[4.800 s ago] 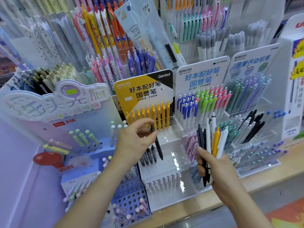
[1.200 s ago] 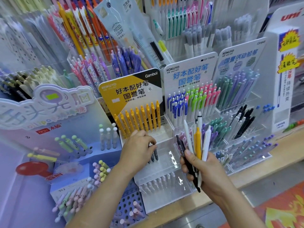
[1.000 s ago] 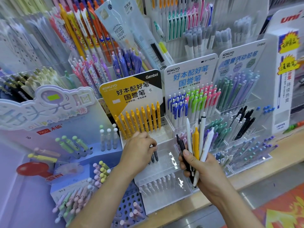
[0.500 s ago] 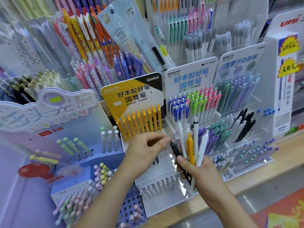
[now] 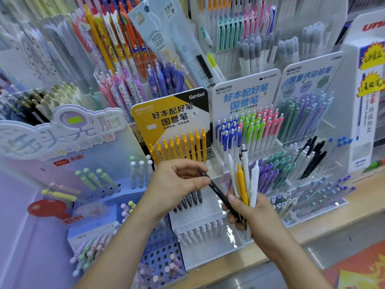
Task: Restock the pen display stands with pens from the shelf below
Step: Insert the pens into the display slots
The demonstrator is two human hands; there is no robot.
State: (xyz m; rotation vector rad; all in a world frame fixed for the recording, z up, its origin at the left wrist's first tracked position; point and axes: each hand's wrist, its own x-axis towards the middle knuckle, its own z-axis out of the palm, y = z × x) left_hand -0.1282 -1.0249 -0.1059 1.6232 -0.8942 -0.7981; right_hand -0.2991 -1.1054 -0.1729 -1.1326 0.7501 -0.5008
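Left hand (image 5: 177, 184): pinched black pen (image 5: 220, 197) — upper end.
Right hand (image 5: 252, 213): at left's 4 o'clock — gripped pen bundle (image 5: 242, 180).

Cannot see the lower barrels of the pen bundle (image 5: 242, 180), buried in the right hand (image 5: 254, 215). Lose stretches of the black pen (image 5: 216, 191) under that hand's thumb and under the thumb of the left hand (image 5: 177, 182). Cannot read the fine print on the yellow Kokuyo card (image 5: 166, 113). Find the red lettering (image 5: 375, 27) clipped by the right edge, and the far-left racks (image 5: 27, 55) smeared by blur.
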